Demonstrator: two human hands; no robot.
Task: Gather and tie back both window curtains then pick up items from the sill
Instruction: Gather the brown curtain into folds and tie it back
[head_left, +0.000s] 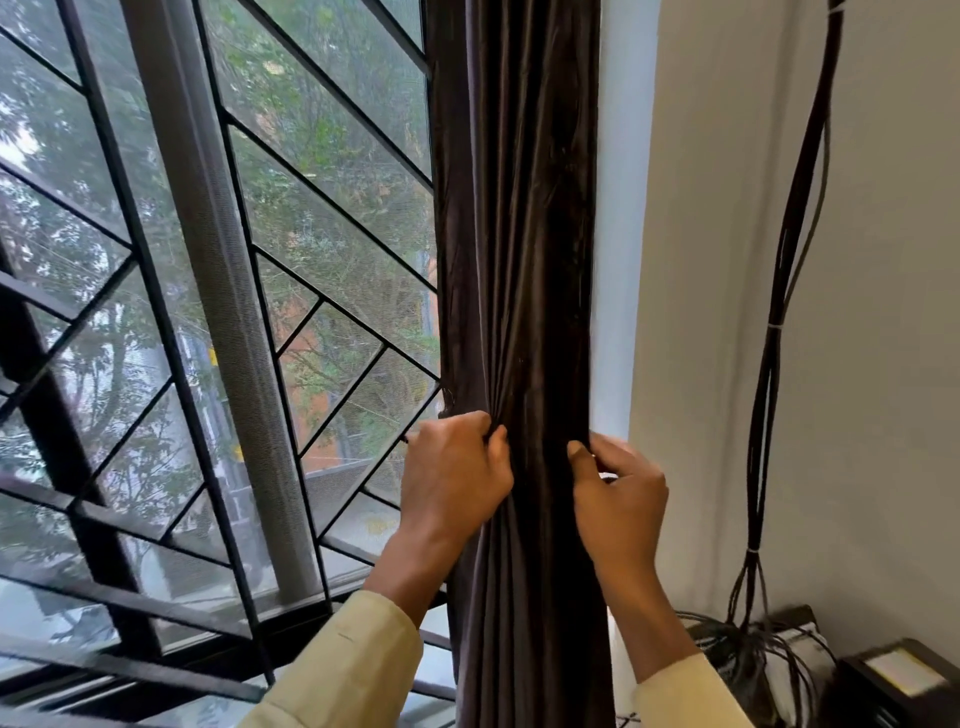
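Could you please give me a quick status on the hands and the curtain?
Left hand grips curtain, left edge. Right hand pinches right edge. Curtain gathered, tie not discernible. Cables hang apart on wall.

Daylight and green trees (332, 156) show through a black slant-barred window grille (78, 467). Black cables (774, 332) hang down the white wall (893, 364) toward a dark box (883, 691), possibly electronics.

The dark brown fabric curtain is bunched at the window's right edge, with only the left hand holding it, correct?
No. In the head view both hands hold the dark brown fabric curtain: left hand and right hand each clutch its folds. The rest is right.
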